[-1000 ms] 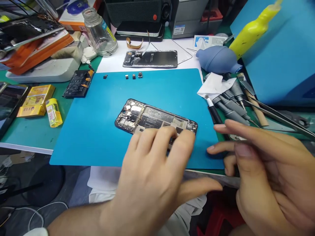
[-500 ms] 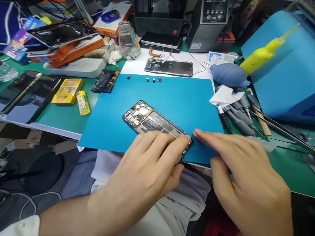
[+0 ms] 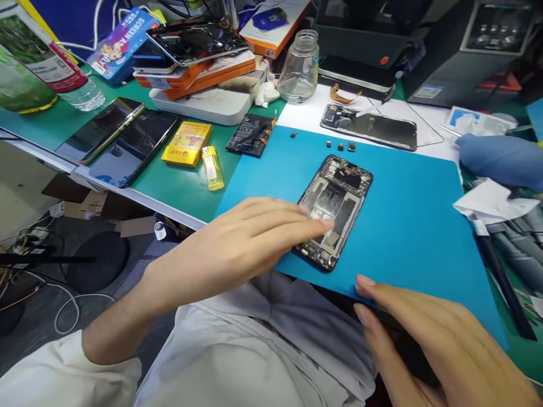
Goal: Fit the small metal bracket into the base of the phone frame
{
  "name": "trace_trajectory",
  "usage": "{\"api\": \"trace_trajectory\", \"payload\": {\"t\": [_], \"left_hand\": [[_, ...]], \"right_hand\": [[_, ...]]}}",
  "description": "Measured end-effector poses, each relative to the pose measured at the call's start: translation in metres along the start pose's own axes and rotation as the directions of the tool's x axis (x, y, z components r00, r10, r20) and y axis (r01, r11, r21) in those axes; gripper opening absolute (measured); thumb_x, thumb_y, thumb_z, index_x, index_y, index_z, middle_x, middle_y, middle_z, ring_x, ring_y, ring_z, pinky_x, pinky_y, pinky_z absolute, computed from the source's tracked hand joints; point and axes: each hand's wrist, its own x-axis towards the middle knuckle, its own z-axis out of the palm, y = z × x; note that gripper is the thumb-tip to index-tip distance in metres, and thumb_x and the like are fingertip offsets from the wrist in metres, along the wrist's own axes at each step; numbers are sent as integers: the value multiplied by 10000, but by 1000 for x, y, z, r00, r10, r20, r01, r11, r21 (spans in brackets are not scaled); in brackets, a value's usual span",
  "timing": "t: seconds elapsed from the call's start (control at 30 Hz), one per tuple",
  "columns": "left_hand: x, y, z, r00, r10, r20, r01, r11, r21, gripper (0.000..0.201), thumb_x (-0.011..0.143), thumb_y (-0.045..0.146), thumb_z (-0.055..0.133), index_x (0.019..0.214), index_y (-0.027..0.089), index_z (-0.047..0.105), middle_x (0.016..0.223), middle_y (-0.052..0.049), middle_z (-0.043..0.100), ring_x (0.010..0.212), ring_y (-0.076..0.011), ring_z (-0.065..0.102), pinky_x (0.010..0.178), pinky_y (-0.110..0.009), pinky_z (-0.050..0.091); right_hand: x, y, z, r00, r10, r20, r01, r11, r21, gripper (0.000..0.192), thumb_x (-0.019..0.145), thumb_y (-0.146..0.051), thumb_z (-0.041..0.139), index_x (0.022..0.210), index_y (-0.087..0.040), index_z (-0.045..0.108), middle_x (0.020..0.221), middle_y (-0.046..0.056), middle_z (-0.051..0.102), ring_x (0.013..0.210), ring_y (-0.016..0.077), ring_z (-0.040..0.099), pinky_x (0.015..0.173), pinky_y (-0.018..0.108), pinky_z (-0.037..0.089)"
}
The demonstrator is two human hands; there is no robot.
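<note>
An opened phone frame (image 3: 350, 212) with its inner parts exposed lies on the blue mat (image 3: 407, 226), its top end pointing away and slightly right. My left hand (image 3: 250, 237) reaches over the frame's left side, fingers stretched out; whether they touch it or just hover I cannot tell. The hand hides part of the frame's left edge. Low at the right, my right hand (image 3: 441, 333) is by the mat's front edge, thumb and index finger apart, with nothing between them. Several tiny phone parts (image 3: 340, 146) are lined up along the mat's back edge.
Behind the mat a phone back panel (image 3: 388, 128) rests on white paper near a glass jar (image 3: 299, 68). A battery (image 3: 252, 134), yellow box (image 3: 187, 144) and lighter (image 3: 212, 168) are to the left. A blue air blower (image 3: 500, 160) and tools (image 3: 504, 277) crowd the right.
The phone frame has turned on the mat to lie closer to upright in view. My left hand has loosened from its lower end and flattened. The view has swung left.
</note>
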Motion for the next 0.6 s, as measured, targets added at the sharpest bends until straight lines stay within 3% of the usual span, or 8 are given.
{"api": "trace_trajectory", "payload": {"t": [0.1,0.17,0.3,0.43,0.53,0.6], "left_hand": [[-8,-3,1,984,-148,-96,153,987,49,391,1334,314,745,1680,137,702,1672,-160,849,1616,-254,797,1442,-384,599],[-13,-2,0,969,-213,-127,220,974,47,431,1301,422,801,1593,114,726,1578,-171,864,1517,-255,824,1393,-368,629],[-19,-5,1,966,-213,-145,217,976,12,277,1324,377,785,1447,129,795,1500,-128,903,1507,-205,829,1445,-300,582],[-22,-9,8,961,-188,-201,187,982,-23,196,1334,314,779,1372,136,853,1458,-93,944,1557,-188,844,1531,-273,529],[-26,-11,14,951,-224,-215,211,974,-80,190,1271,362,893,1396,218,883,1464,-74,946,1566,-256,869,1487,-398,664],[-27,-13,19,944,-258,-204,236,964,-124,318,1201,479,981,1444,292,894,1490,-76,931,1559,-338,879,1403,-524,761]], "right_hand": [[16,-5,9,1000,-8,-30,6,999,-48,502,1169,-47,900,1644,-171,794,1382,93,822,1174,196,773,1130,352,598],[31,-11,16,1000,3,-22,-5,998,-70,482,1162,-50,908,1609,-192,798,1420,96,800,1216,198,760,1184,347,586],[60,-17,27,998,-32,61,37,995,-88,563,1164,-62,913,1690,-200,770,1566,109,807,1334,221,778,1257,358,580],[65,-4,25,990,-72,124,87,990,-115,678,1168,-231,974,1798,-343,748,1525,65,870,1260,295,833,1122,446,658],[54,8,18,986,-42,163,61,992,-110,663,1143,-481,1001,1769,-484,782,1519,25,895,1275,374,872,1003,498,719],[49,9,15,978,-85,189,106,989,-100,577,1226,-503,869,1793,-471,773,1635,2,864,1285,328,880,995,465,705]]}}
